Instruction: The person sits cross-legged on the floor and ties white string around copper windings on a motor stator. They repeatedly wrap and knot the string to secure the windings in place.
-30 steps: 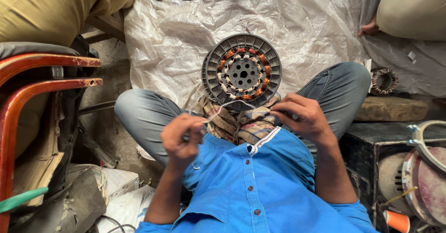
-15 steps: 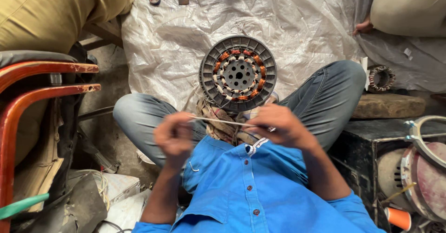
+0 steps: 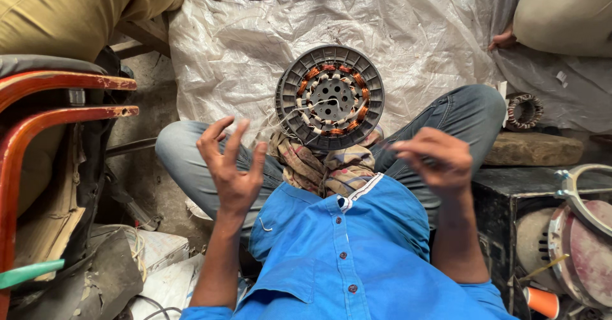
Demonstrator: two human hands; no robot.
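1. A round grey motor stator (image 3: 329,97) with copper windings ringing a perforated metal hub stands tilted on edge against a patterned cloth (image 3: 325,166) in the lap.
2. Thin pale wire (image 3: 294,113) trails across its left face.

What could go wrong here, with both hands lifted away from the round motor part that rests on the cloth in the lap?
1. The round grey motor stator with copper coils rests on the crumpled patterned cloth, and neither the left hand nor the right hand touches it; it may slide off.
2. Thin pale wire hangs loose from the coils; it could snag or kink.
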